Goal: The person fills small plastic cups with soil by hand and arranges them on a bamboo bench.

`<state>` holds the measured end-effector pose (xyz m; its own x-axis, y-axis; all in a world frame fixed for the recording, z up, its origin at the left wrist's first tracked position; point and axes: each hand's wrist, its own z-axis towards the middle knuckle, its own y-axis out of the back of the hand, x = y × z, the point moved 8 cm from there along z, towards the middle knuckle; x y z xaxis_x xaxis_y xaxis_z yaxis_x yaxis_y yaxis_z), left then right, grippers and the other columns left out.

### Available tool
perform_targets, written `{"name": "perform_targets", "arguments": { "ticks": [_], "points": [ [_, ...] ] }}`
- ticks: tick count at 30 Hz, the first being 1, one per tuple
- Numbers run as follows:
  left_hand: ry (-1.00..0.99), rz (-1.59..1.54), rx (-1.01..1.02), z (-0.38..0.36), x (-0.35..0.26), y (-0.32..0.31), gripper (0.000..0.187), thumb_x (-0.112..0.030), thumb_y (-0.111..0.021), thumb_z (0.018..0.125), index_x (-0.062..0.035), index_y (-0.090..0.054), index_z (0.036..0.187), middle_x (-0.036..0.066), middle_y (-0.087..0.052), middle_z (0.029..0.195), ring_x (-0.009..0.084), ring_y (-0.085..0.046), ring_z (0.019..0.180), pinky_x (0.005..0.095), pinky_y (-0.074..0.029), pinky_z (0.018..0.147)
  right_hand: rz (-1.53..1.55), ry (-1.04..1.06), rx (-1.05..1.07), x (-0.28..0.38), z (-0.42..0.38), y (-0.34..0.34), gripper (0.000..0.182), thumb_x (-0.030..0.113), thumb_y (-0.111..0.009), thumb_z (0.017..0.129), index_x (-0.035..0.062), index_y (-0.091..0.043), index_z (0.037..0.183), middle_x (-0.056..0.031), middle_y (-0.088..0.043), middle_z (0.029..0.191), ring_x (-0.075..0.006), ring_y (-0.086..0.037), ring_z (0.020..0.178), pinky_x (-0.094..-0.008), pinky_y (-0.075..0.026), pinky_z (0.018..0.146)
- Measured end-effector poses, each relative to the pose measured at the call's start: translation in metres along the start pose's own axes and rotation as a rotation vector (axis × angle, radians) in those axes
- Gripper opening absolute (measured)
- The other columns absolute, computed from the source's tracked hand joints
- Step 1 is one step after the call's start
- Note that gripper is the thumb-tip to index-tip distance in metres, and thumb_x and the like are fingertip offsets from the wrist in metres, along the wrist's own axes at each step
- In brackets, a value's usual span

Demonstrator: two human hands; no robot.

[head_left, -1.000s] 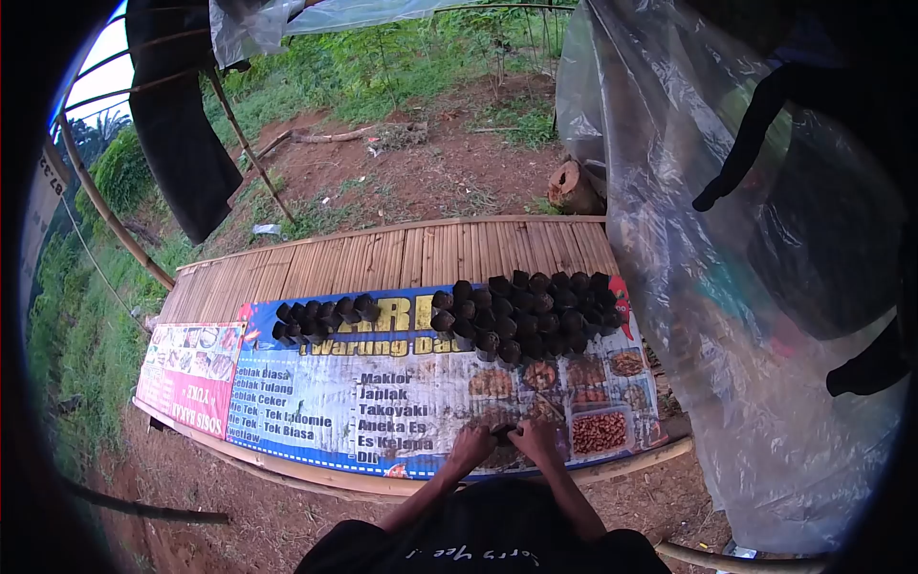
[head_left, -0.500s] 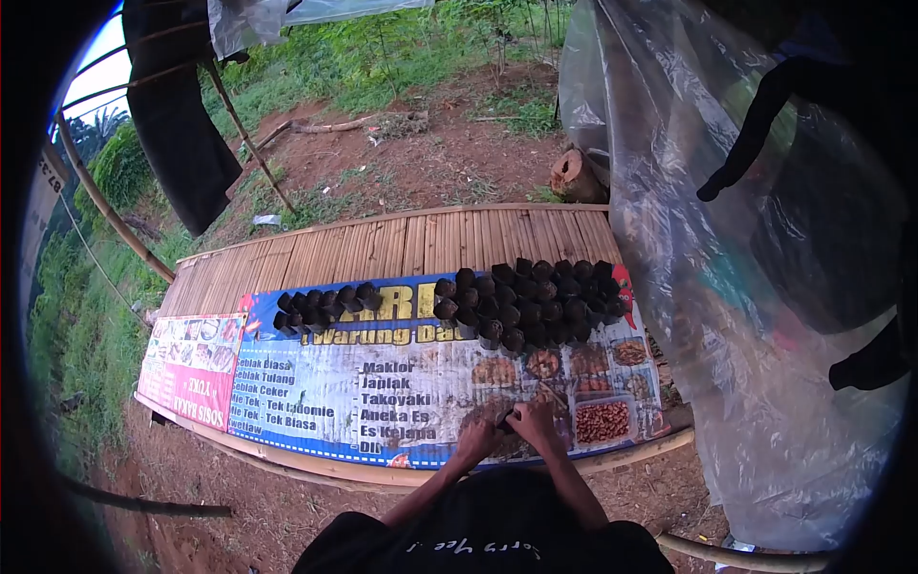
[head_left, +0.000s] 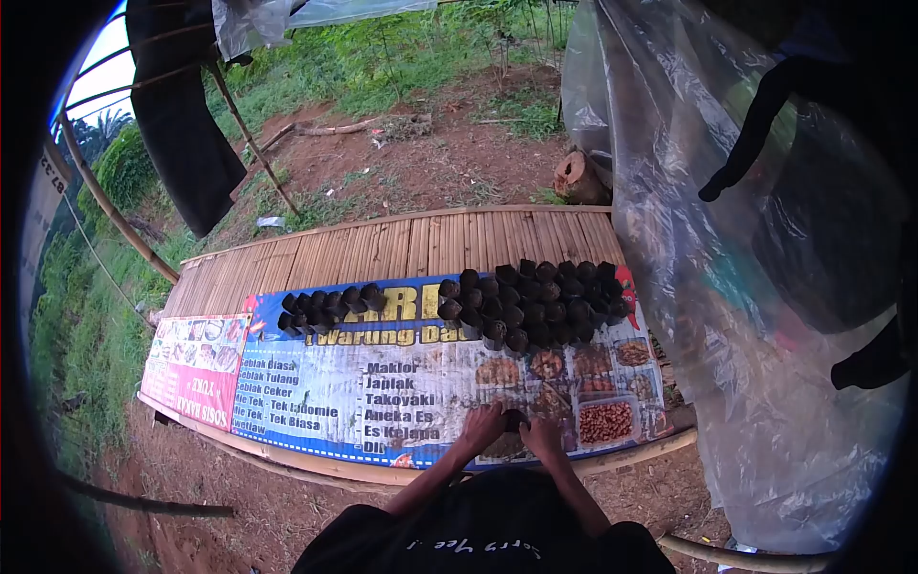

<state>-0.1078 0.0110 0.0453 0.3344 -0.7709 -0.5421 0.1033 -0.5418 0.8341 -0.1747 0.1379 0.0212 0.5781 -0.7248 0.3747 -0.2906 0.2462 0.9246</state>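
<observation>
My left hand (head_left: 481, 426) and my right hand (head_left: 542, 436) sit close together at the near edge of a printed banner (head_left: 382, 383). Between them stands a small black pot (head_left: 513, 419), with the fingers of both hands closed around it. Loose dark soil lies on the banner around the hands. Farther back, a large cluster of several filled black pots (head_left: 531, 301) stands in rows. To its left lies a smaller cluster of black pots (head_left: 325, 308), apart from both hands.
The banner covers a bamboo-slat platform (head_left: 411, 244). A clear plastic sheet (head_left: 727, 287) hangs at the right. A dark cloth (head_left: 177, 124) and bamboo poles stand at the left, a tree stump (head_left: 577, 176) behind. Bare earth and grass surround the platform.
Both hands have stayed at the banner's near edge and shifted slightly around the small pot. The view itself has moved a little. The pot clusters have not moved.
</observation>
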Motion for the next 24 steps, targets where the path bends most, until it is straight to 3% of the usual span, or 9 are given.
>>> {"name": "perform_targets", "arguments": {
  "ticks": [8, 10, 15, 18, 20, 24],
  "points": [
    [-0.021, -0.022, -0.023, -0.003, -0.005, 0.012, 0.024, -0.019, -0.056, 0.078, 0.0031, -0.059, 0.089, 0.026, -0.062, 0.068, 0.0431, -0.062, 0.065, 0.0532, -0.049, 0.06, 0.027, 0.08, -0.062, 0.012, 0.002, 0.029, 0.029, 0.03, -0.059, 0.081, 0.0014, -0.067, 0.08, -0.0214, -0.066, 0.081, -0.0415, -0.06, 0.082, -0.0516, -0.042, 0.084],
    [-0.026, -0.033, -0.04, -0.006, -0.004, 0.014, 0.025, -0.018, -0.056, 0.078, 0.0028, -0.059, 0.091, 0.026, -0.062, 0.068, 0.0432, -0.062, 0.065, 0.0535, -0.049, 0.06, 0.025, 0.025, -0.033, 0.008, 0.004, 0.027, 0.024, 0.028, -0.06, 0.079, 0.006, -0.069, 0.082, -0.016, -0.067, 0.082, -0.0382, -0.058, 0.094, -0.0576, -0.035, 0.092],
    [-0.03, -0.05, -0.125, -0.02, -0.002, 0.01, 0.027, -0.018, -0.056, 0.077, 0.0025, -0.059, 0.094, 0.028, -0.062, 0.069, 0.0445, -0.062, 0.066, 0.0544, -0.05, 0.061, 0.025, 0.084, -0.059, 0.012, 0.002, 0.025, 0.021, 0.027, -0.062, 0.078, 0.0069, -0.069, 0.08, -0.0161, -0.067, 0.079, -0.0389, -0.057, 0.091, -0.0525, -0.037, 0.088],
    [0.04, -0.061, -0.036, -0.02, -0.002, 0.015, 0.03, -0.018, -0.056, 0.076, 0.0031, -0.059, 0.097, 0.029, -0.062, 0.071, 0.0459, -0.062, 0.066, 0.0546, -0.05, 0.062, 0.052, 0.118, -0.094, 0.017, 0.011, 0.034, 0.02, 0.026, -0.063, 0.078, 0.0071, -0.069, 0.08, -0.0169, -0.066, 0.076, -0.0389, -0.056, 0.09, -0.0508, -0.038, 0.084],
    [0.109, -0.129, -0.086, -0.022, -0.005, 0.027, 0.021, -0.021, -0.056, 0.078, 0.0001, -0.062, 0.079, 0.027, -0.062, 0.073, 0.0445, -0.062, 0.069, 0.0531, -0.05, 0.066, 0.055, 0.128, -0.134, 0.024, 0.011, 0.044, 0.02, 0.027, -0.063, 0.078, 0.0076, -0.069, 0.081, -0.0166, -0.066, 0.076, -0.0386, -0.055, 0.091, -0.0509, -0.038, 0.084],
    [0.159, -0.141, -0.049, -0.018, 0.009, 0.008, 0.026, -0.023, -0.056, 0.078, 0.0015, -0.063, 0.08, 0.028, -0.062, 0.074, 0.0449, -0.062, 0.07, 0.0532, -0.05, 0.068, -0.029, 0.143, -0.087, 0.023, 0.018, 0.039, 0.02, 0.027, -0.063, 0.078, 0.0081, -0.069, 0.082, -0.0159, -0.067, 0.079, -0.0375, -0.055, 0.093, -0.0502, -0.039, 0.083]
  ]
}}
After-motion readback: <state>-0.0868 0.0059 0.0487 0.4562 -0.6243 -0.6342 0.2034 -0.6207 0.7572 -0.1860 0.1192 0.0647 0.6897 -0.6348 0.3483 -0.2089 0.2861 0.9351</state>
